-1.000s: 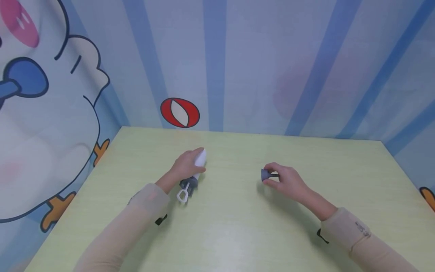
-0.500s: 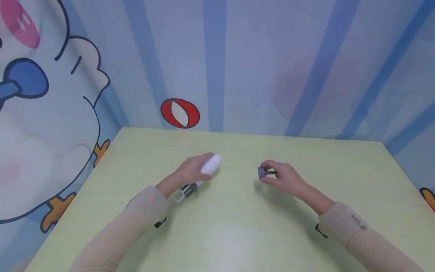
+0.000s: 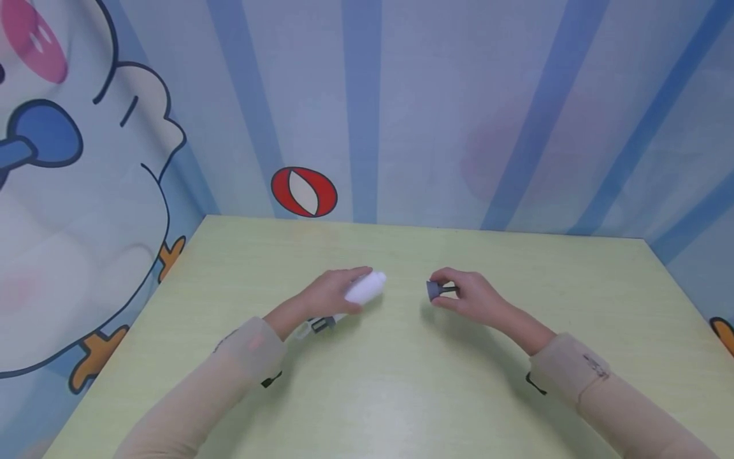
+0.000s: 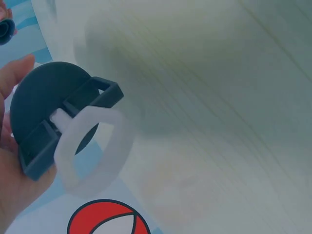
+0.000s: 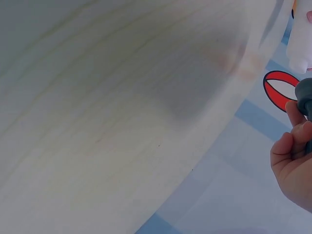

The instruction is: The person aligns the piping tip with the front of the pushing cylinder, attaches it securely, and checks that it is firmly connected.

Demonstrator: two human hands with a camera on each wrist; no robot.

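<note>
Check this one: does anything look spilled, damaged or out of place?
Nothing stands out: the left hand holds the white bottle, the right hand pinches the grey piece apart from it, and no spill or damage is visible.

White bottle (image 3: 366, 289) nearer grey piece (image 3: 432, 291)

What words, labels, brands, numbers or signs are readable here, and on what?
None readable.
Right sleeve: dark mark, too small and blurred to tell if lettering.
Left sleeve: thin dark mark, likewise.
White bottle, grey stemmed cap: no text on the sides shown.
Striped backdrop: cartoon drawings, no lettering visible.
</note>
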